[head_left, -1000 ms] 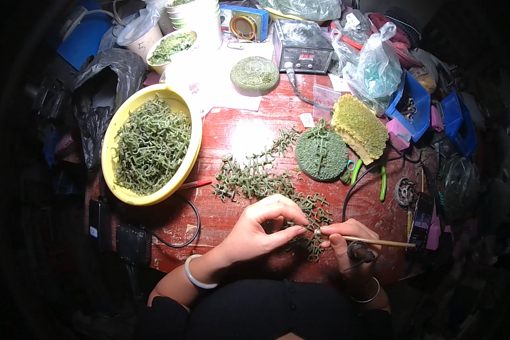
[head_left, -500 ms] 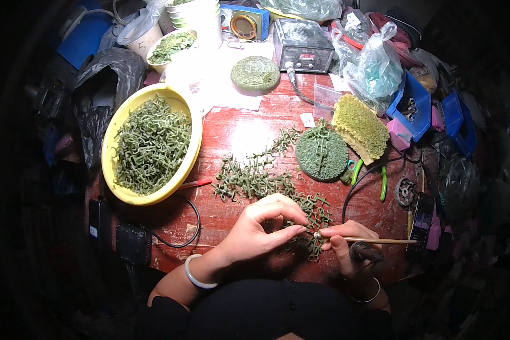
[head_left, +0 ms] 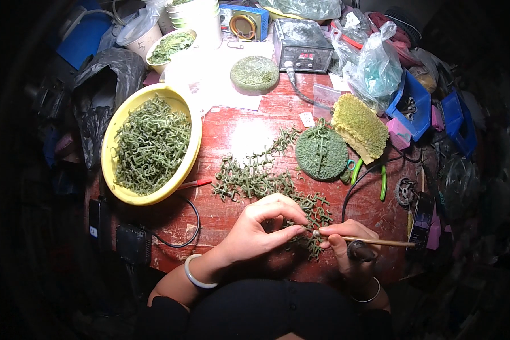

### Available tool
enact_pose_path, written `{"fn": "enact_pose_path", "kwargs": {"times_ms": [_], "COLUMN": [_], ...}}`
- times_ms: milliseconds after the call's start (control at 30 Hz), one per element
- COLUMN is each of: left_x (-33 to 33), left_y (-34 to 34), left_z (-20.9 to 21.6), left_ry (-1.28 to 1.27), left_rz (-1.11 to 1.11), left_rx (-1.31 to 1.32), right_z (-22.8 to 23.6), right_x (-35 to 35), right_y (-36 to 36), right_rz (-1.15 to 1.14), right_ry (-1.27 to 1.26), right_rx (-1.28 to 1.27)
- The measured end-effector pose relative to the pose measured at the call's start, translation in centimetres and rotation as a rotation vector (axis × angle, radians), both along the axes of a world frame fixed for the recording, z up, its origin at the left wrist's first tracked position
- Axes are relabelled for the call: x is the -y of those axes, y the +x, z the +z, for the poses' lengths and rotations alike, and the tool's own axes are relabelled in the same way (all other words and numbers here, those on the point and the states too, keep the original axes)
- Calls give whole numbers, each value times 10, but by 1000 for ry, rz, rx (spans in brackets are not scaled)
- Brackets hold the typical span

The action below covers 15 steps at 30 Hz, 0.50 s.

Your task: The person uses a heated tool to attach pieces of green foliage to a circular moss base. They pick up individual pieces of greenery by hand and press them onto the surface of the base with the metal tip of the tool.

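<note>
My left hand (head_left: 266, 224) is closed in a pinch, thumb and forefinger pressed around the end of a small green branching piece (head_left: 305, 228). Just right of it, my right hand (head_left: 350, 238) grips a thin wooden-handled tool (head_left: 388, 242), its metal end meeting the left fingertips. A dark-handled tool (head_left: 361, 251) also rests in the right hand, below the wooden handle. What exactly touches at the fingertips is too small to make out. Around and beyond both hands lies a loose heap of similar green pieces (head_left: 255, 178).
A yellow bowl (head_left: 196, 133) full of green pieces stands left. Beyond the heap are a round green disc (head_left: 306, 153), a yellow-green sponge-like block (head_left: 360, 122) and green-handled pliers (head_left: 383, 184). At the back sits a control box (head_left: 303, 42) with a cable. Blue bins (head_left: 416, 122) stand right.
The right hand has turned slightly; the wooden handle's outer end sits a little lower and the dark handle has swung left. The left hand keeps its pinch in place.
</note>
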<state>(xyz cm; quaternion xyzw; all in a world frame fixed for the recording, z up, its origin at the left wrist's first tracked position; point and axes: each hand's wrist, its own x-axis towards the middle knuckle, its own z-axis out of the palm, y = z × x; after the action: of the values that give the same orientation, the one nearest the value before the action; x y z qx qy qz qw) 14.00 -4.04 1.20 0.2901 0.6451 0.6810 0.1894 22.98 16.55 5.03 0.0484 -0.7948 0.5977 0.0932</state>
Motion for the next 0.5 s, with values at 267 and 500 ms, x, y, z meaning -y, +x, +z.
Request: {"fn": "enact_pose_path", "kwargs": {"times_ms": [267,500], "left_x": [0,0], "left_y": [0,0], "left_z": [0,-2], "left_ry": [-3,-11], "left_rz": [-1,-6], "left_rx": [0,-4], "right_z": [-1,-2], "right_x": [0,0], "right_y": [0,1], "right_rz": [-10,-16], "right_ry": [-4,-1], "right_rx": [2,-5]}}
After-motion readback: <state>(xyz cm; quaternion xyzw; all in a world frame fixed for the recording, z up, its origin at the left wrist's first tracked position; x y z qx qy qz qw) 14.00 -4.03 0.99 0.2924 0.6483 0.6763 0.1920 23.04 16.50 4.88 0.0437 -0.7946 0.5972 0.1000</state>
